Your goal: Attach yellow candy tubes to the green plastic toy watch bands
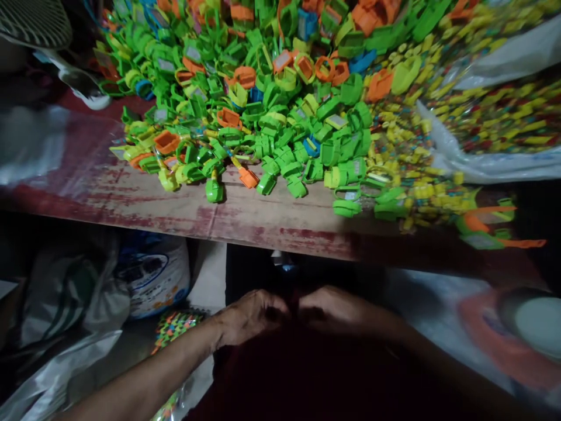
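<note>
My left hand (256, 316) and my right hand (333, 310) are close together below the table's front edge, in front of dark red cloth over my lap. Both have curled fingers, with the fingertips facing each other and a small gap between them. Whatever they may pinch is hidden in shadow. Beyond them, on the worn red wooden table (272, 216), lies a large heap of plastic toy watches (284, 152), mostly green, with orange, yellow and blue ones. Nearest the table edge are a green toy watch (214, 190) and an orange one (248, 178).
Small yellow pieces (403, 158) are spread at the right, beside an open white bag (491, 166) full of more. A fan (35, 23) stands at the far left. Below the table are a printed sack (153, 275), a bag of colourful bits (173, 327) and a pinkish bag (486, 333).
</note>
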A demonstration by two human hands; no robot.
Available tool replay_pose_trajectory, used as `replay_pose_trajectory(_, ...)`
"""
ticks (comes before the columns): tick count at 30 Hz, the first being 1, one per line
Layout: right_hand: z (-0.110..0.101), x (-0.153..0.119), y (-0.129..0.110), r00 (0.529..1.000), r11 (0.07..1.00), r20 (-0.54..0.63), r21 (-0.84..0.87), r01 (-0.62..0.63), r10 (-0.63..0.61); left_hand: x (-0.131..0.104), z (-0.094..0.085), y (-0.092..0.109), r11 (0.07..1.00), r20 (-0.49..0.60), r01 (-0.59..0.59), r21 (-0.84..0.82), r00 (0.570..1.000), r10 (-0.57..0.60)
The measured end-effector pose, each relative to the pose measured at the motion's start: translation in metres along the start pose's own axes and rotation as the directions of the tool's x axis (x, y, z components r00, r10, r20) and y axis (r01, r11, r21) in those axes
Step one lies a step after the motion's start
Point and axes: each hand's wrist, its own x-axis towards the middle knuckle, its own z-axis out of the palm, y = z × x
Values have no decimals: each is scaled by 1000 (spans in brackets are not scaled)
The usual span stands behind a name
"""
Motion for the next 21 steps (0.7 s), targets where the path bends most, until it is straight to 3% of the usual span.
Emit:
replay_pose_trajectory(4, 9, -14, 1, 995, 995, -56, -67, 76, -79, -7, 0, 10, 912, -26, -88, 402, 994, 108)
replay_pose_trajectory(7, 15, -12, 5, 994, 987, -104, -161, 4, -21, -7, 3, 14, 861, -107, -62, 504, 985, 133)
replay_pose_trajectory(10, 14, -6, 5, 992, 980, -114, -186, -66, 45, -5, 4, 11, 896, -110, -66, 440, 986, 127)
replay_pose_trajectory(12, 9, -3, 4, 994, 993, -110, -115, -17, 4, -3, 5, 7, 953, -80, -80, 291, 991, 108)
replay_pose_trajectory(14, 3, -1, 3, 994, 999, -101, -9, 40, -40, -2, 6, 4, 984, -120, -80, 156, 988, 99)
replay_pose_trajectory(17, -5, 2, 6, 997, 993, -61, 107, 49, -43, -2, 8, 2, 990, -232, -106, 93, 965, 125)
replay_pose_trajectory(21, -7, 4, 10, 1000, 984, -2, 179, 1, 0, -6, 8, 5, 996, -245, -83, 12, 966, 84)
